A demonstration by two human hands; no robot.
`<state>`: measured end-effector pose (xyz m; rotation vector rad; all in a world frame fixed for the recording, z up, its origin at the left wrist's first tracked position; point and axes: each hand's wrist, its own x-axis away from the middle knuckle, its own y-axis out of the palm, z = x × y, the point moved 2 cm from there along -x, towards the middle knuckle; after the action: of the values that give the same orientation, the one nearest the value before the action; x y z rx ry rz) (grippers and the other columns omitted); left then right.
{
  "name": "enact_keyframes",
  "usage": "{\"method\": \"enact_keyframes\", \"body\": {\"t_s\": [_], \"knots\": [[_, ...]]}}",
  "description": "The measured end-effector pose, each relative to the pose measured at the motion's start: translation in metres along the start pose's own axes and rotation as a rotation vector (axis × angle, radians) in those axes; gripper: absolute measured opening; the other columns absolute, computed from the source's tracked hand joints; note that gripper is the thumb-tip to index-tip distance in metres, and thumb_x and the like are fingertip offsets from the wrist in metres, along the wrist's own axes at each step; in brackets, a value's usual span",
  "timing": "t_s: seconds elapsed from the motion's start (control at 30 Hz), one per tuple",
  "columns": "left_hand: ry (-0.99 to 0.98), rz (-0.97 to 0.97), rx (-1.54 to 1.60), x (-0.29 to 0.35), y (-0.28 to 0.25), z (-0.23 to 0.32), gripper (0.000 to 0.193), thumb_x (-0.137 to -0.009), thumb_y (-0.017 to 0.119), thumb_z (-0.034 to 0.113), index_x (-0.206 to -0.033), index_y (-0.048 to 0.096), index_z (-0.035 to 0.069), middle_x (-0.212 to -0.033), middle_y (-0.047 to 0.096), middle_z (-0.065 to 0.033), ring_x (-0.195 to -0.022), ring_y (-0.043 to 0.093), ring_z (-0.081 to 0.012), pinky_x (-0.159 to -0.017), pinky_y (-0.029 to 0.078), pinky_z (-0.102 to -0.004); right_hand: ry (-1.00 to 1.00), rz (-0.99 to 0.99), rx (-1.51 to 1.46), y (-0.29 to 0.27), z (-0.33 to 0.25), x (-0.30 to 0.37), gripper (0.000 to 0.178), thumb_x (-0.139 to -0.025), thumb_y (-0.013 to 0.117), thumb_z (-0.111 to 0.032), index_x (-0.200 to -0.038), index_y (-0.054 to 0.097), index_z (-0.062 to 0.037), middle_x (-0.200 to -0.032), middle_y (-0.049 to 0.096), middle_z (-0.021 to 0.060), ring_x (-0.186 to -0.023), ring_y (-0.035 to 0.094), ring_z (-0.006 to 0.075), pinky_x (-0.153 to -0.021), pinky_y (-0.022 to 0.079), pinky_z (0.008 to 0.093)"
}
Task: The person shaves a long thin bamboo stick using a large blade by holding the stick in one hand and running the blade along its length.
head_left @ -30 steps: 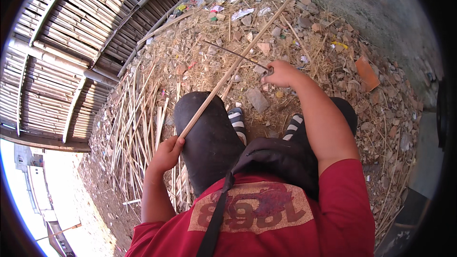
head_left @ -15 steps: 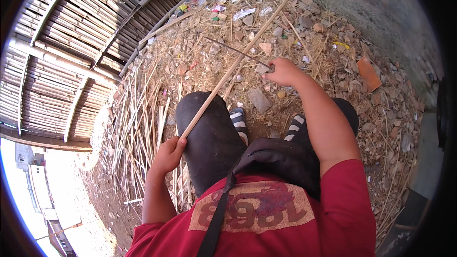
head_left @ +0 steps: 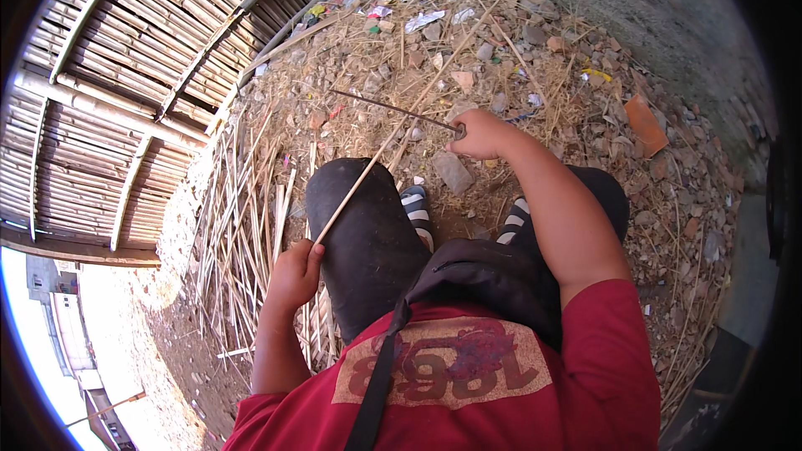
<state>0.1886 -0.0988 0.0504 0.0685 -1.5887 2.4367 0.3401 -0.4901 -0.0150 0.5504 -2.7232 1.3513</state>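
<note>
My left hand (head_left: 295, 276) is closed on the near end of a long, pale bamboo strip (head_left: 357, 186). The strip slants up and away to the right, passing over my left knee (head_left: 351, 184). In my closed right hand (head_left: 486, 134) is a long, dark knife (head_left: 388, 106), its blade seen nearly edge-on and pointing left. In this view the blade crosses the strip; whether they touch, I cannot tell. My fingers hide most of the knife's handle.
Many loose bamboo strips (head_left: 238, 242) lie in a pile to my left, near a bamboo-slat structure (head_left: 109, 104). Rubble, straw and litter cover the ground ahead, with a stone (head_left: 453, 173) between my feet and an orange brick piece (head_left: 646, 125) at right, by a wall (head_left: 693, 42).
My right hand has moved a little left and nearer with the knife. In my left hand the strip has turned and now looks much narrower.
</note>
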Motion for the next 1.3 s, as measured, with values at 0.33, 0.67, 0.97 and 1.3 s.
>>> {"method": "enact_keyframes", "body": {"t_s": [0.33,0.67,0.97,1.3], "knots": [[0.015,-0.009,-0.113,-0.007,0.005,0.008,0.034,-0.104,0.051,0.030,-0.087,0.054,0.000,-0.078,0.063,-0.0275,-0.078,0.061,-0.0500,-0.069,0.045,-0.0576,0.119,-0.087,-0.044,-0.004,0.002,-0.002,0.058,-0.073,0.077,-0.033,-0.120,0.069,-0.0003,-0.104,0.072,0.0225,-0.097,0.070,0.0353,-0.084,0.055,0.0429],[0.015,-0.052,-0.077,-0.012,0.004,0.003,0.034,-0.104,0.051,0.029,-0.087,0.057,0.000,-0.077,0.063,-0.0279,-0.078,0.061,-0.0501,-0.069,0.045,-0.0567,-0.018,-0.183,0.051,0.005,-0.012,-0.003,0.060,-0.072,0.078,-0.037,-0.120,0.070,-0.0025,-0.112,0.071,0.0220,-0.105,0.068,0.0374,-0.091,0.054,0.0406],[0.042,-0.044,-0.102,-0.011,0.000,0.006,0.036,-0.104,0.050,0.030,-0.086,0.055,-0.001,-0.074,0.062,-0.0289,-0.077,0.060,-0.0509,-0.069,0.044,-0.0584,-0.010,-0.163,0.088,0.005,-0.019,0.002,0.059,-0.071,0.078,-0.037,-0.119,0.070,-0.0025,-0.110,0.071,0.0227,-0.102,0.069,0.0358,-0.090,0.054,0.0404],[0.029,-0.055,-0.129,-0.010,-0.007,0.013,0.035,-0.104,0.051,0.029,-0.087,0.056,-0.001,-0.074,0.062,-0.0284,-0.077,0.061,-0.0503,-0.069,0.045,-0.0574,0.051,-0.154,0.048,0.017,-0.013,-0.004,0.059,-0.070,0.079,-0.038,-0.114,0.071,0.0013,-0.105,0.072,0.0219,-0.100,0.070,0.0336,-0.090,0.054,0.0411]]}}
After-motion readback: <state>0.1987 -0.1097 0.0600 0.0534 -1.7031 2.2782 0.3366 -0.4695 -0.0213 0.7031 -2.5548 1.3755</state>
